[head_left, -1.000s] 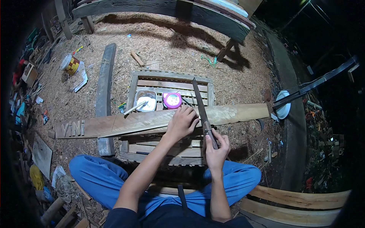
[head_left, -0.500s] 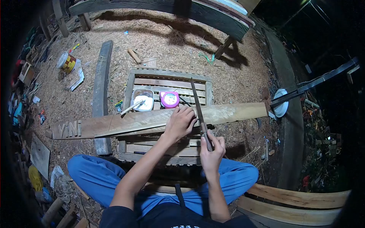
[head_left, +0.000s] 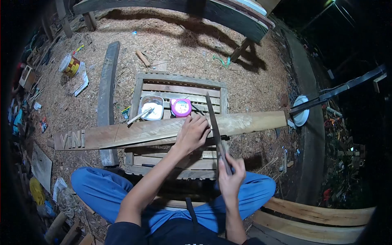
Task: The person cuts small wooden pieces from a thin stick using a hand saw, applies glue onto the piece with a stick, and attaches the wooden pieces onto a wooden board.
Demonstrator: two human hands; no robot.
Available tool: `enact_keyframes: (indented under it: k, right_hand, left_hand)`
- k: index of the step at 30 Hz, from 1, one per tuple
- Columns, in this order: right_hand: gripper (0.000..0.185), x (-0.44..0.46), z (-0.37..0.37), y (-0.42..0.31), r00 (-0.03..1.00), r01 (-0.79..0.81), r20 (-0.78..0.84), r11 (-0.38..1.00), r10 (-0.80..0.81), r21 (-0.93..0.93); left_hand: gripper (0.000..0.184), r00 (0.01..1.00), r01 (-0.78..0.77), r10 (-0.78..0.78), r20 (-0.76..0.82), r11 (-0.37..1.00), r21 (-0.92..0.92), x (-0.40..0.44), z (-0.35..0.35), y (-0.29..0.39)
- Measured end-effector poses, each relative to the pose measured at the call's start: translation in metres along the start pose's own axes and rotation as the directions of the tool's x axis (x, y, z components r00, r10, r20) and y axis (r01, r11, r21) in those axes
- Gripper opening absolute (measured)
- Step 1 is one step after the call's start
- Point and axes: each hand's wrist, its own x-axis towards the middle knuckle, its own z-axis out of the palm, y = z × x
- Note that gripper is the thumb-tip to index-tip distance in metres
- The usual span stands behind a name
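Observation:
A long wooden board (head_left: 159, 127) lies across a slatted wooden frame, with raised letters at its left end. My left hand (head_left: 192, 132) rests on the board's middle, its fingers closed on a thin wood strip (head_left: 139, 141) that runs left along the near edge. In my right hand (head_left: 231, 173) is the handle of what looks like a narrow hand saw (head_left: 214, 124); its teeth are too small to see. The blade points away from me and crosses the board just right of my left fingers. The strip's right end is hard to make out there.
Beyond the board, a tub of white paste (head_left: 154, 109) with a stick and a pink tape measure (head_left: 181, 108) sit on the slatted frame (head_left: 176, 76). A dark beam (head_left: 108, 81) lies at left, near a paint can (head_left: 70, 65). A heavy bench (head_left: 171, 15) spans the back.
My right hand has drawn the saw back toward my body, so its tip sits nearer to me. The left hand stays in place on the board.

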Motion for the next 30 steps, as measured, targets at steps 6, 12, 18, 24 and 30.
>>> enact_keyframes:
  k: [6, 12, 18, 24, 30]
  right_hand:
    - [0.032, -0.018, -0.012, 0.002, 0.998, -0.055, 0.036, 0.997, 0.053, 0.051]
    - [0.031, 0.013, 0.016, -0.001, 0.992, 0.120, -0.049, 0.992, -0.118, 0.033]
    - [0.032, 0.019, 0.014, -0.002, 1.000, -0.007, -0.025, 0.998, 0.008, 0.061]
    - [0.030, -0.011, -0.005, 0.003, 1.000, -0.014, 0.014, 0.999, 0.014, 0.033]
    - [0.030, -0.014, -0.007, 0.002, 1.000, 0.006, 0.007, 0.999, -0.007, 0.035]
  left_hand:
    - [0.018, 1.000, 0.004, -0.004, 0.004, 1.000, 0.001, 0.002, -0.004, 0.001]
    - [0.017, 1.000, -0.007, 0.007, 0.015, 1.000, 0.015, 0.000, -0.007, -0.004]
    - [0.020, 1.000, -0.009, 0.009, 0.015, 1.000, -0.009, 0.001, -0.003, -0.001]
    - [0.019, 1.000, -0.024, 0.024, -0.004, 0.999, 0.030, 0.000, 0.000, -0.003]
    - [0.018, 1.000, 0.012, -0.012, 0.012, 1.000, -0.006, 0.000, -0.001, -0.005]
